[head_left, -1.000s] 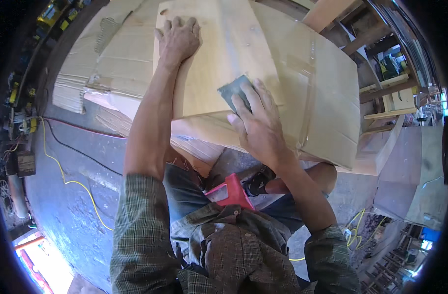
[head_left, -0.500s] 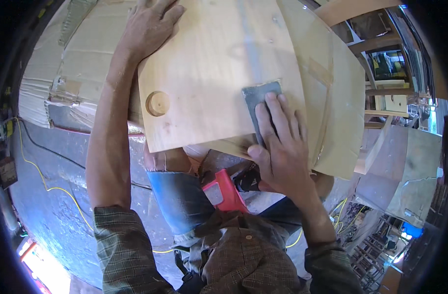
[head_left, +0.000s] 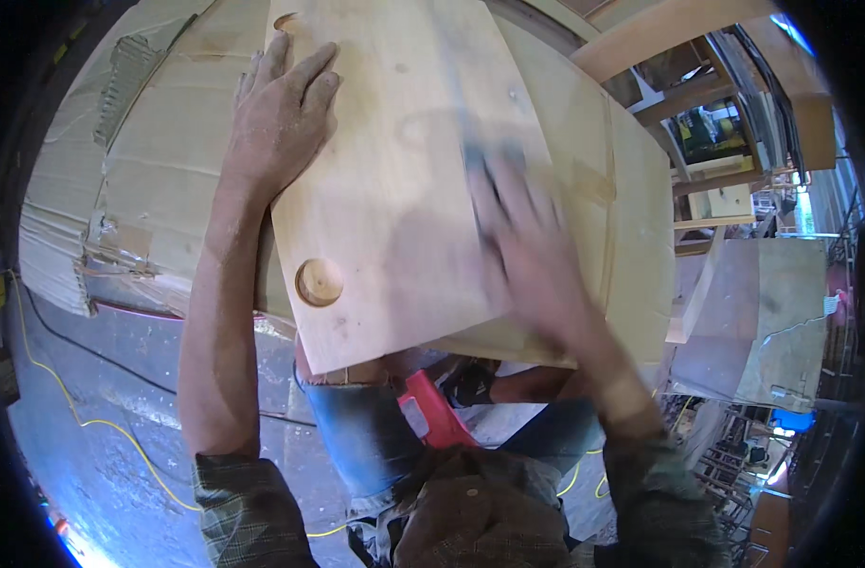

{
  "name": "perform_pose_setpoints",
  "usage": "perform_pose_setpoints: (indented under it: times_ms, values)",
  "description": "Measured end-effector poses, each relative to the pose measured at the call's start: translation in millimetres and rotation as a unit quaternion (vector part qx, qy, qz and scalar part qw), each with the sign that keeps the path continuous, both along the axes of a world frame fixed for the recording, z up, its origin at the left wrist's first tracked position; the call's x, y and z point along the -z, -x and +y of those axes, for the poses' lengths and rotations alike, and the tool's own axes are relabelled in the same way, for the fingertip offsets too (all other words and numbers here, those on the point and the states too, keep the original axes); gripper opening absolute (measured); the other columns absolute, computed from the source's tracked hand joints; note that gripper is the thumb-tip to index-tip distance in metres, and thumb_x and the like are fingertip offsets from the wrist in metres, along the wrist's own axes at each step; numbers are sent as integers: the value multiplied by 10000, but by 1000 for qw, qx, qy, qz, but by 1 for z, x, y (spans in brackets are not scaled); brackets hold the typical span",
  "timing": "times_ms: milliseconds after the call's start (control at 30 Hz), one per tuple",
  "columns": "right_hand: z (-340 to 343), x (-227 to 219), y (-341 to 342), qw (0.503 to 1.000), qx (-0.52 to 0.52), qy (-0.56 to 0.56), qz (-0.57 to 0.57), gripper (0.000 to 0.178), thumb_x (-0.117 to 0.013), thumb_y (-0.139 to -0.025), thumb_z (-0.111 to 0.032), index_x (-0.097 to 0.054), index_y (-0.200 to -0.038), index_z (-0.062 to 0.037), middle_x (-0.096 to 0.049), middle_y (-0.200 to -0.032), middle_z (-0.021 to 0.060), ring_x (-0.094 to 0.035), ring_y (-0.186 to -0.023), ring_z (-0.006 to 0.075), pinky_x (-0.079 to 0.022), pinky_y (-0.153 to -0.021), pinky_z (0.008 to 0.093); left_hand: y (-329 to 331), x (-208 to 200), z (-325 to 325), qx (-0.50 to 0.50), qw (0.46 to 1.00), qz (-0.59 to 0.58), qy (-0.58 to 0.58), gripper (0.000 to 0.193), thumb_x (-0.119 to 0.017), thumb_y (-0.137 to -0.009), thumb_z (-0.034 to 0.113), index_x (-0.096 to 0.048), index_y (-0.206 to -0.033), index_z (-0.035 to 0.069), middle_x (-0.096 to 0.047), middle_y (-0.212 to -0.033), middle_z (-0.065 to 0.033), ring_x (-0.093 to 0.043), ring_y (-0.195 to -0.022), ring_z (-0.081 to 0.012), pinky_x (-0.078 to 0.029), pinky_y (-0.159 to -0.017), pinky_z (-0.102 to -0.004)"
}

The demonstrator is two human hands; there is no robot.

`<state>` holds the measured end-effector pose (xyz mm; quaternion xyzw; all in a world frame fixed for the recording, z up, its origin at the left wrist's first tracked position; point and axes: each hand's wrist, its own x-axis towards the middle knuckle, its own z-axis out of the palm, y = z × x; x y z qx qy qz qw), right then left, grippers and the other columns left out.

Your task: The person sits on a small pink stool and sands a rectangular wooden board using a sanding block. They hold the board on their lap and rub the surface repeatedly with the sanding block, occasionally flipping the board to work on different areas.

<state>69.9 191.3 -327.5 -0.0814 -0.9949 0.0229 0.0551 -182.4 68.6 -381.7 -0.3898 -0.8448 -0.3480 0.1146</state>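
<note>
A pale wooden panel (head_left: 385, 199) lies before me on cardboard, its near edge overhanging my lap. It has a round recess (head_left: 320, 282) near its lower left corner and another at the far left edge. My left hand (head_left: 281, 118) rests on the panel's left edge with fingers spread. On the right side of the panel, my right hand (head_left: 532, 232) presses a dark grey sanding block (head_left: 474, 156) against the wood. Motion blurs this hand, and its fingers cover most of the block.
Flattened cardboard (head_left: 631, 237) spreads under and around the panel. Below sits a red plastic stool (head_left: 435, 412) between my legs. A yellow cable (head_left: 120, 431) runs over the floor at left. Wooden shelving (head_left: 707, 123) holding assorted items stands at right.
My view has shifted, so the panel sits lower in it. The right hand has slid the sanding block farther up the panel. My left hand stays on the panel's left edge.
</note>
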Motion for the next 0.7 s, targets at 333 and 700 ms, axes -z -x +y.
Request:
perform_pose_setpoints:
  times_ms: [333,700]
  values:
    - [118,15,178,997,39,38,57,617,-358,-957,-423,-364,-1382,25,-305,-1464,221,-245,-1368,383,-196,-1133,406,-6,-2,15,25,999,3,-23,387,-475,-917,273,-565,-1280,172,-383,-1416,-224,-324,-1313,-447,-252,-1102,-464]
    - [-7,-28,-25,988,-63,99,-103,862,-520,-855,-564,-291,-1398,66,-227,-1475,286,-199,-1369,467,-163,-1115,535,-1,2,9,31,999,-2,-39,362,-483,-934,259,-571,-1273,166,-378,-1422,-219,-320,-1318,-442,-258,-1099,-460]
